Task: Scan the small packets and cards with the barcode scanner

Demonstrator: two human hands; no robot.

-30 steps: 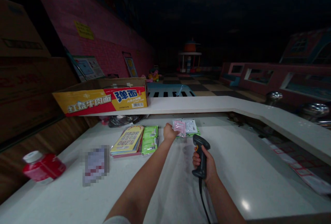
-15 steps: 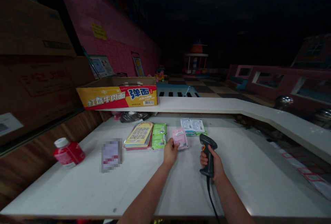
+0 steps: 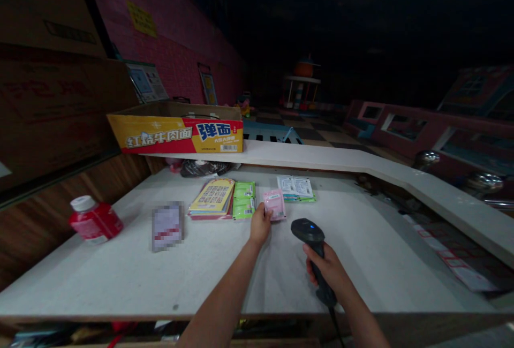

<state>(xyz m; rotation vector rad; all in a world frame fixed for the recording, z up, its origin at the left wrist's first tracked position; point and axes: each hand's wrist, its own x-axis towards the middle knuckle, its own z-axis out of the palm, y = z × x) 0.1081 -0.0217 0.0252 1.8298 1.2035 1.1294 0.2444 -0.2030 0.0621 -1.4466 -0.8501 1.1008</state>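
My left hand (image 3: 261, 225) pinches the lower left edge of a pink packet (image 3: 275, 203) at the middle of the white counter (image 3: 132, 278). In my right hand (image 3: 330, 265) is a black barcode scanner (image 3: 308, 230), its fingers wrapped round the handle. A blue light glows on the scanner's head, which leans left toward the pink packet without touching it. Green packets (image 3: 244, 200) lie just left of the pink one, beside a stack of cards (image 3: 212, 198) with a yellow one on top. Behind and to the right are white-and-blue packets (image 3: 296, 187).
A red bottle with a white cap (image 3: 95, 220) and a blurred-out card (image 3: 167, 226) stand on the left. A noodle carton (image 3: 176, 133) sits on the raised white ledge (image 3: 313, 156). Large cardboard boxes (image 3: 60, 91) are stacked at far left.
The scanner has swung from upright to tilted left, and its blue light now shows. My left hand still holds the pink packet. The whole view has shifted slightly.
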